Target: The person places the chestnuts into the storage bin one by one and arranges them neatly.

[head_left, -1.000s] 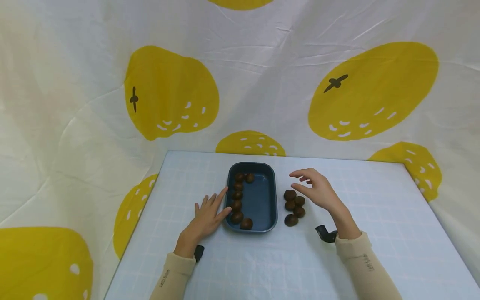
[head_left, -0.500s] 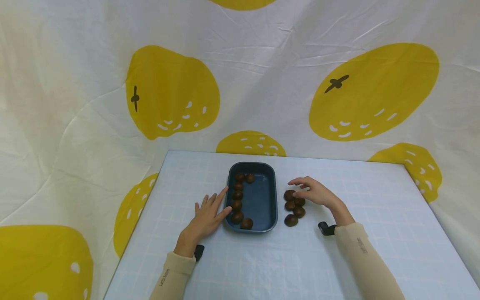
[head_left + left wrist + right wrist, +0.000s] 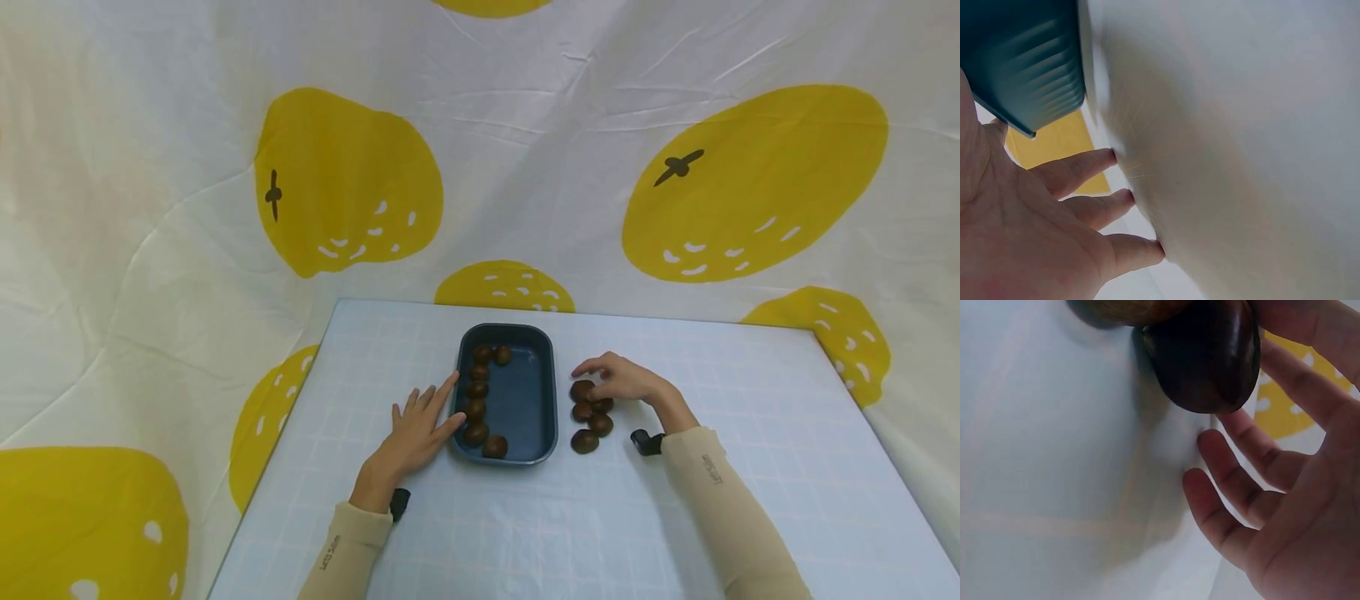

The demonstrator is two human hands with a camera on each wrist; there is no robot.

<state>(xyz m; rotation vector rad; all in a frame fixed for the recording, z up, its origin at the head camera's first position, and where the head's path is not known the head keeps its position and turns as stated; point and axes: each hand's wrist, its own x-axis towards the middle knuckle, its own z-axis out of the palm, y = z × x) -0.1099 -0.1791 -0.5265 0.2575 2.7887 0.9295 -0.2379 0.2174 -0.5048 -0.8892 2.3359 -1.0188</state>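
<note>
Beside a dark blue rectangular tray (image 3: 528,400) in the head view, my left hand (image 3: 408,437) lies with fingers spread. Its index finger and thumb touch the tray's left rim; in the left wrist view, the other fingertips (image 3: 1124,199) rest on the table. Several brown chestnuts (image 3: 477,409) line the tray's left side, with one more at each end. To the right of the tray, my right hand (image 3: 626,382) pinches the farthest chestnut (image 3: 582,390) of a small group between thumb and index finger. Glossy dark chestnut skin (image 3: 1210,362) shows by the thumb in the right wrist view.
Several other chestnuts (image 3: 585,442) lie close together on the pale checked table (image 3: 525,533), right of the tray. A white cloth with yellow fruit prints (image 3: 525,167) hangs behind the table. Each wrist wears a small black camera mount (image 3: 647,442).
My right hand has come down and closed thumb and index finger around the farthest loose chestnut. My left hand and the tray have stayed in place.
</note>
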